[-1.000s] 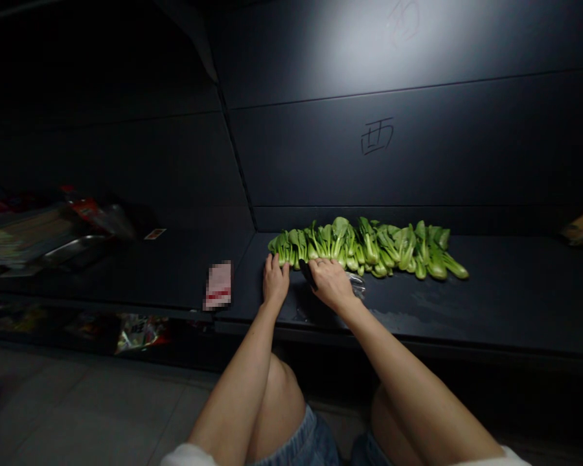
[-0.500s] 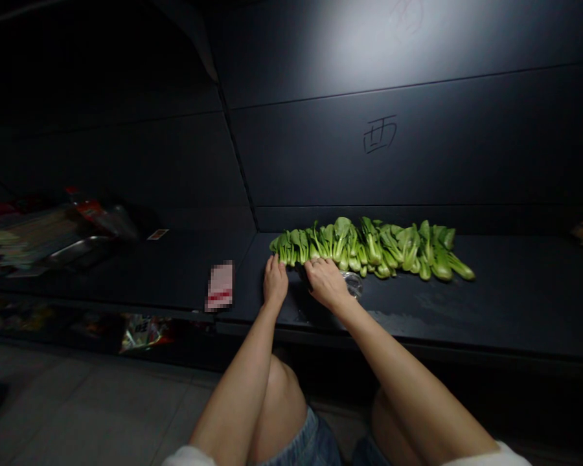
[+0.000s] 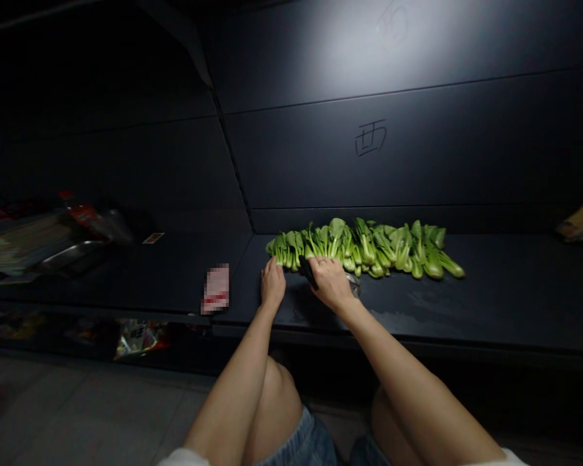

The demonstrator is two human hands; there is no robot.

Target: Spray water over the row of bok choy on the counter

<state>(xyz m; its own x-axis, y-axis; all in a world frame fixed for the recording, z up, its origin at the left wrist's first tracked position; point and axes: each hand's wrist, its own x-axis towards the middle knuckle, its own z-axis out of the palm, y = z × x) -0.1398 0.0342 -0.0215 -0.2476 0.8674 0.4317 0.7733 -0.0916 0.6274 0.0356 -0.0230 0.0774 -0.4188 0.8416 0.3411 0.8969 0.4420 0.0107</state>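
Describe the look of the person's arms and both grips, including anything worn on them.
The left grip and right grip are ungloved human hands. What looks like a ring shows on a right-hand finger. Both wrists and forearms are bare, with no watch or clear markings. White sleeves show only at the bottom edge of the view.

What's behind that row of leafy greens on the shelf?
The dark back wall, marked with a black character; the leafy greens cover part of its bottom edge, which can't be seen there.
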